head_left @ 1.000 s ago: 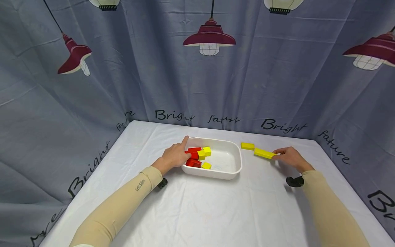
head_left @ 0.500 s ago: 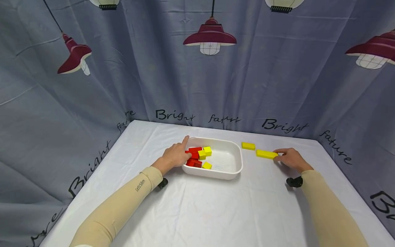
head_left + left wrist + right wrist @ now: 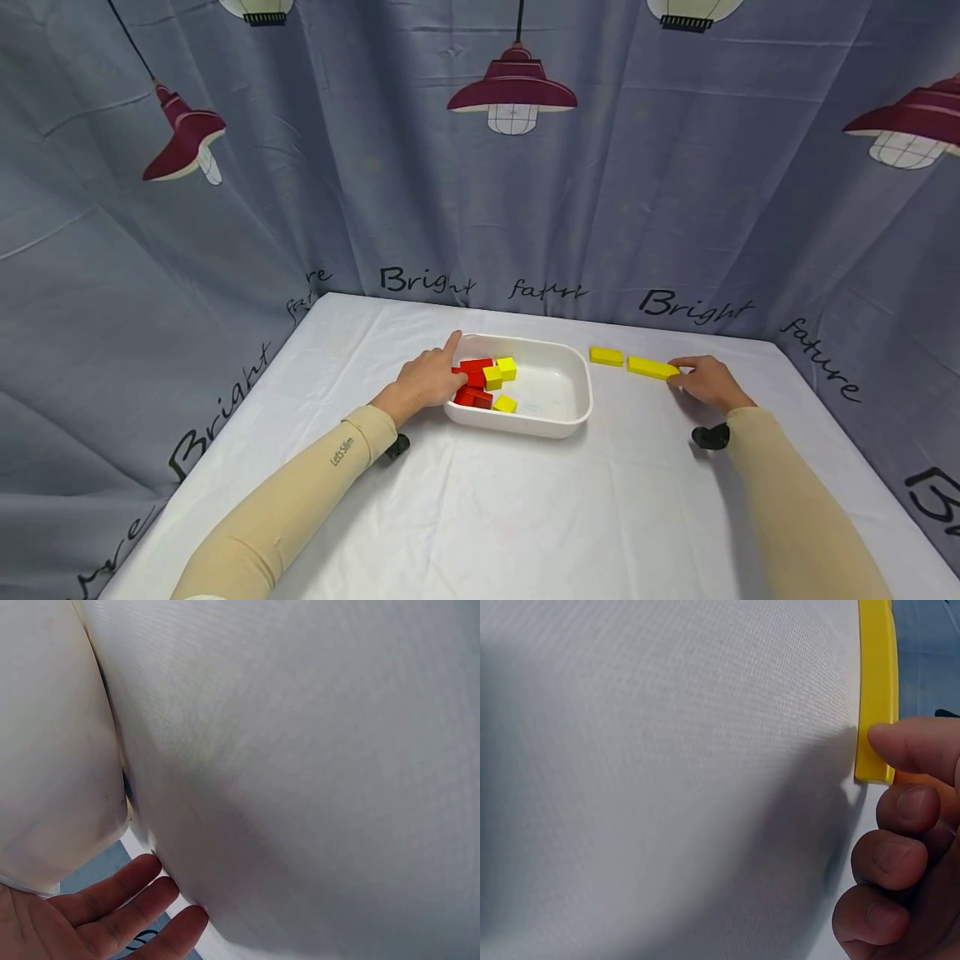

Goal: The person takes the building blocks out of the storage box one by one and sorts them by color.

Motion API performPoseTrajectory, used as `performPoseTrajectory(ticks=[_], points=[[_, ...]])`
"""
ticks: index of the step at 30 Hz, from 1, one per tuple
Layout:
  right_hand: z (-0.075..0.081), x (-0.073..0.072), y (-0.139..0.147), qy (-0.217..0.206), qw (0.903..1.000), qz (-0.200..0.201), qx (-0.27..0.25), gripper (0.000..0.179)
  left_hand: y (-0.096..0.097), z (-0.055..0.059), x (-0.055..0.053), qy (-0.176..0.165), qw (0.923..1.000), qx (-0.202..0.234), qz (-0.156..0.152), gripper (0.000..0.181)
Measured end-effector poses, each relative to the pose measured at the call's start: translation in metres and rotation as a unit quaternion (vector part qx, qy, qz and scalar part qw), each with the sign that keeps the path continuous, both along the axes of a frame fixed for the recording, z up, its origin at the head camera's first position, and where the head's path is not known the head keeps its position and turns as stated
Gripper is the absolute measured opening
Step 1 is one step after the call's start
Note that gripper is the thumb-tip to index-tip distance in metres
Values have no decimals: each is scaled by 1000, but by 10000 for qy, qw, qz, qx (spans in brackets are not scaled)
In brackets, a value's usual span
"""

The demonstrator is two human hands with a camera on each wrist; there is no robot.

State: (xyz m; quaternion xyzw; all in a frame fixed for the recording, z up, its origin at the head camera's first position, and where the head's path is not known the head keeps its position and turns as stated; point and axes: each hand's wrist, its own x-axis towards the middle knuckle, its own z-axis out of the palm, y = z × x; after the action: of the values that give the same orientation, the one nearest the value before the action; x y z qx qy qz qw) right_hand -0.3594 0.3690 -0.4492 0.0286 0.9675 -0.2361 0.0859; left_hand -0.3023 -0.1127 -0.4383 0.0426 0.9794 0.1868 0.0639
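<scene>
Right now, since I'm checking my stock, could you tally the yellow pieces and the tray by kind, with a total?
White tray: 1
Small yellow blocks in the tray: 3
Yellow bars outside the tray, one held at its end by the right hand: 2
Total: 6

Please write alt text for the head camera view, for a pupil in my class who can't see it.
A person's right hand pinches the right end of a long yellow block on a white-covered table, next to a shorter yellow block. The left hand holds the left side of a white tub containing red blocks and small yellow blocks.
</scene>
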Motion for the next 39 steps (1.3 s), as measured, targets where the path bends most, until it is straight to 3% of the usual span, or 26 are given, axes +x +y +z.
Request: performPoseTrajectory(ticks=[19, 24, 39], points=[[-7, -6, -8, 281, 9989, -13, 379, 55, 2, 3, 2, -1, 10000, 50, -6, 78], [0, -4, -13, 321, 9991, -25, 289, 58, 1, 2, 1, 22, 10000, -10, -1, 79], [29, 3, -55, 538, 9969, 572, 1, 51, 0, 2, 1, -13, 10000, -37, -14, 79]])
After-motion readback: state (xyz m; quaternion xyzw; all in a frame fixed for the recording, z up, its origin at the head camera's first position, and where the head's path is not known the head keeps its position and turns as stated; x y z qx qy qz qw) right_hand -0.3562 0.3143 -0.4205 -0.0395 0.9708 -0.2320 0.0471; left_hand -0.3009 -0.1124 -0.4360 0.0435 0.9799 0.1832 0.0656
